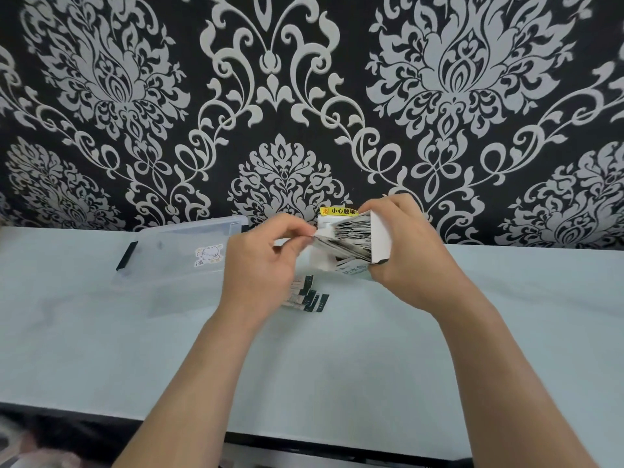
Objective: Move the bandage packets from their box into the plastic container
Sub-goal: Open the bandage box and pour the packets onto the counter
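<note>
Right grip [413, 265] is curled round a white cardboard box [381, 238], holding it tilted above the pale bench [337, 359] with its open end turned to the left. Black-and-white bandage packets [347, 231] fan out of that open end in a tight bunch. Left grip [260, 266] meets them there, thumb and forefinger closed in a pinch on the outermost edges of the bunch (how many packets it has is too small to tell).

Below the left grip, a small heap of loose packets [309, 297] lies flat on the bench, partly hidden by the hand.

To the left stands a clear plastic container [152, 265] with a black latch [126, 256] at its left end and a small cartoon sticker [207, 255] on its top face. It sits near the back of the bench, close to the wall. I cannot tell whether the loose heap touches it, as the left grip covers the gap.

Behind the box, a yellow warning label [339, 211] shows against black wallpaper with a grey damask pattern [287, 96].
</note>
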`<state>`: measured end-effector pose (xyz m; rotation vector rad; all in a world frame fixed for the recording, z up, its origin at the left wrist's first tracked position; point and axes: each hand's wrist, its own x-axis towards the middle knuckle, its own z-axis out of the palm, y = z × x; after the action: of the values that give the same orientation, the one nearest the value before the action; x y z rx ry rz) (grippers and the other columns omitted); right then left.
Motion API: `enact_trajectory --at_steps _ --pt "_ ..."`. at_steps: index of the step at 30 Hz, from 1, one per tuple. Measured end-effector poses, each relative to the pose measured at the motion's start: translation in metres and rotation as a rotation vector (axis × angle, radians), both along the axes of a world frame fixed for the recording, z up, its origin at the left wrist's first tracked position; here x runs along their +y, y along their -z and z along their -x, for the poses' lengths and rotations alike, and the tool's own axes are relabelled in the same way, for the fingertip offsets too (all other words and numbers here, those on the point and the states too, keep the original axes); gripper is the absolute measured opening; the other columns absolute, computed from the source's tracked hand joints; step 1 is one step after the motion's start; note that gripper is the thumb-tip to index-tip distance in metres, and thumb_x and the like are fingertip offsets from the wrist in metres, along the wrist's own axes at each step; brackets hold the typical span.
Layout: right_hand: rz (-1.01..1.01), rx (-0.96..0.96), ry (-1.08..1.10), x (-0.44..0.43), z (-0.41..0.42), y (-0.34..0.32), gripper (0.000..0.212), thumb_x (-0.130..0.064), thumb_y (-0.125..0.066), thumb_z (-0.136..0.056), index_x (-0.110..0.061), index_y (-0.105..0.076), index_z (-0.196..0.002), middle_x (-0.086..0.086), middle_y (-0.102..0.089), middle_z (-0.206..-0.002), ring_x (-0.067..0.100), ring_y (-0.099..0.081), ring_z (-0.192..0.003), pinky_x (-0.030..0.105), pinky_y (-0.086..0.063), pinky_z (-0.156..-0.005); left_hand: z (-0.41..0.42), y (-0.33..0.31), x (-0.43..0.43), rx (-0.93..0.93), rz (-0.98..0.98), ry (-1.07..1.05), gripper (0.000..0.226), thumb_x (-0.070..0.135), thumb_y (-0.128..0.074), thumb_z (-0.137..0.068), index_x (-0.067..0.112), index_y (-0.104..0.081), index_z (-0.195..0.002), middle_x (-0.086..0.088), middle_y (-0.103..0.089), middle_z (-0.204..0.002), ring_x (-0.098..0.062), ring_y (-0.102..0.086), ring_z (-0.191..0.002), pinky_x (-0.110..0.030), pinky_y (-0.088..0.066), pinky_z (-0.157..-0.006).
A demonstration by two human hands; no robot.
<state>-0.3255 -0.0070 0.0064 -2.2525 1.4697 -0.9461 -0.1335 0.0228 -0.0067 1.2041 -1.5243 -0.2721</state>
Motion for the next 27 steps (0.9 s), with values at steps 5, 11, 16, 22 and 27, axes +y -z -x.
enact_trajectory --at_steps 5,11,16,22,27 --pt "0.0 0.046 0.114 -0.004 0.006 0.007 0.073 0.006 -0.067 -0.067 -0.026 -0.046 -0.129 -0.006 -0.036 -0.127 0.019 -0.043 -0.112 0.043 -0.044 -0.094 -0.009 -0.001 0.003 0.024 0.041 -0.065 0.028 0.001 -0.069 -0.084 0.029 -0.067 -0.08 0.015 -0.072 -0.08 0.0 -0.067 -0.079 -0.016 -0.052 -0.074" --pt "0.036 0.078 0.235 -0.004 0.007 0.008 0.069 0.002 -0.064 -0.069 -0.025 -0.045 -0.129 -0.001 -0.036 -0.129 0.023 -0.039 -0.118 0.042 -0.037 -0.093 -0.015 0.012 0.005 -0.171 0.024 -0.058 0.018 0.0 -0.07 -0.083 0.019 -0.07 -0.084 0.01 -0.069 -0.076 -0.015 -0.065 -0.069 -0.037 -0.054 -0.069" --pt "0.049 0.012 0.201 -0.001 -0.001 0.005 0.068 0.001 -0.067 -0.067 -0.026 -0.047 -0.126 -0.001 -0.037 -0.126 0.023 -0.04 -0.117 0.044 -0.04 -0.095 -0.018 0.019 0.01 -0.39 -0.057 0.056 0.018 0.005 -0.057 -0.075 0.016 -0.069 -0.08 0.007 -0.069 -0.084 -0.014 -0.064 -0.081 -0.036 -0.055 -0.073" --pt "-0.035 -0.092 0.024 0.004 -0.002 -0.004 0.068 0.003 -0.068 -0.066 -0.031 -0.048 -0.122 -0.01 -0.033 -0.118 0.017 -0.039 -0.117 0.046 -0.039 -0.101 -0.029 0.017 0.015 -0.383 -0.084 -0.049 0.03 0.001 -0.049 -0.072 0.019 -0.071 -0.079 0.009 -0.069 -0.09 -0.012 -0.063 -0.083 -0.029 -0.048 -0.077" --pt "-0.07 -0.099 -0.108 0.009 -0.011 -0.005 0.067 0.005 -0.068 -0.069 -0.036 -0.047 -0.118 -0.012 -0.038 -0.121 0.009 -0.043 -0.112 0.009 -0.035 -0.089 -0.009 0.009 0.014 -0.227 0.003 -0.019 0.017 0.006 -0.064 -0.085 0.019 -0.073 -0.093 0.015 -0.066 -0.092 -0.004 -0.06 -0.078 -0.02 -0.048 -0.063"
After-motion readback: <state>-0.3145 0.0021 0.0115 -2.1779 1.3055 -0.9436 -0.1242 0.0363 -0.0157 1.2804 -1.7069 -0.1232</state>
